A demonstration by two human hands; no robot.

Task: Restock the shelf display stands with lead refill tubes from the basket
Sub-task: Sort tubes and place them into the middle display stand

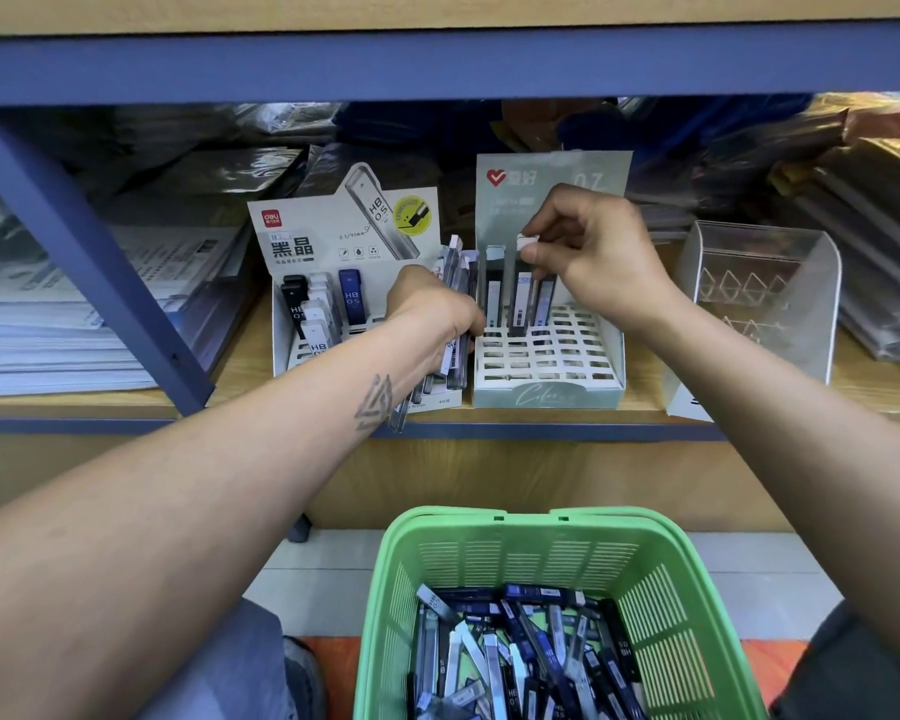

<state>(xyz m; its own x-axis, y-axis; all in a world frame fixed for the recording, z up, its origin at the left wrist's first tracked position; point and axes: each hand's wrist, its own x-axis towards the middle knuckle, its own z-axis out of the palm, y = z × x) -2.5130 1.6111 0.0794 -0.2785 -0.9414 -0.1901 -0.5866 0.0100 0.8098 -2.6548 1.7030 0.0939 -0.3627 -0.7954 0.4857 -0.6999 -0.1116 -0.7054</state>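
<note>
Right of frame centre, the right hand [601,257] pinches the white cap of an upright dark lead refill tube [521,298], long axis vertical over the pale-green gridded display stand [546,356]; the left hand [430,309] grips a spare bundle of tubes [455,283] just beside it.
</note>
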